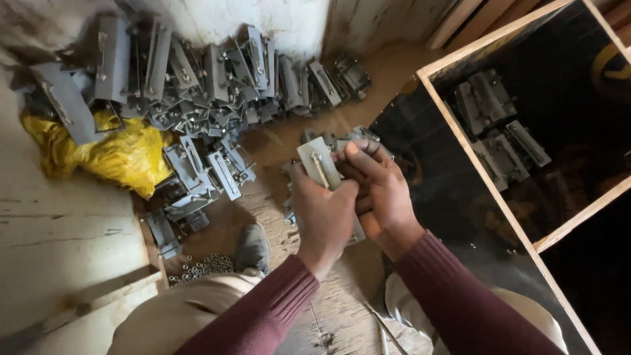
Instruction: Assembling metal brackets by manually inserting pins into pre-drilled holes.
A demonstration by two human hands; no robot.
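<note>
Both my hands meet in the middle of the view around a grey metal bracket (317,162) with a bolt lying along its face. My left hand (322,213) grips the bracket from below. My right hand (379,190) closes on its right edge, thumb against the plate's upper corner. Under my hands lies a small heap of similar brackets (355,137) on the floor. Both sleeves are dark red.
A big pile of grey brackets (197,85) spreads across the upper left, beside a yellow bag (112,154). Small nuts (204,266) lie near my shoe (252,247). A wooden-rimmed dark box (486,184) at right holds several finished brackets (496,131).
</note>
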